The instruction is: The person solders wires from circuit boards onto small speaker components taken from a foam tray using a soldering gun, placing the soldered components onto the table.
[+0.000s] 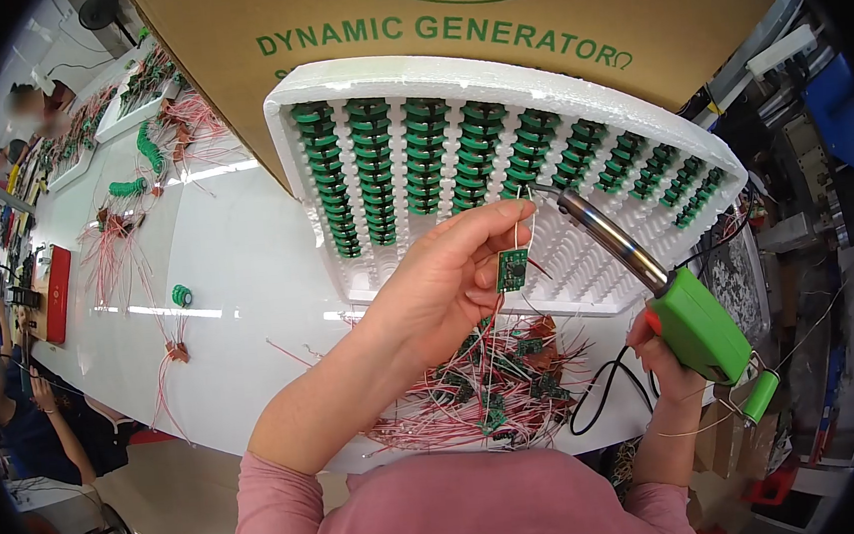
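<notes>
My left hand (447, 270) is closed, pinching the pale wires of a small green circuit board (513, 270) between thumb and fingers. The board hangs below the fingertips. My right hand (667, 363) wraps round a green soldering gun (698, 328), partly hidden behind its body. The gun's dark bent tip comes up to the wire ends above my left fingertips; whether they touch, I cannot tell. Behind the hands leans a white foam tray (492, 78) with rows of green-and-black ring-shaped parts (426, 157). Beneath my left hand lies a pile of wired circuit boards (493, 402).
A cardboard box (379, 40) stands behind the tray. On the white table (228, 353), loose green parts (182, 295) and red-wired boards (177, 350) lie to the left. A black cable (598, 394) loops near my right hand. Other people (33, 428) sit at far left.
</notes>
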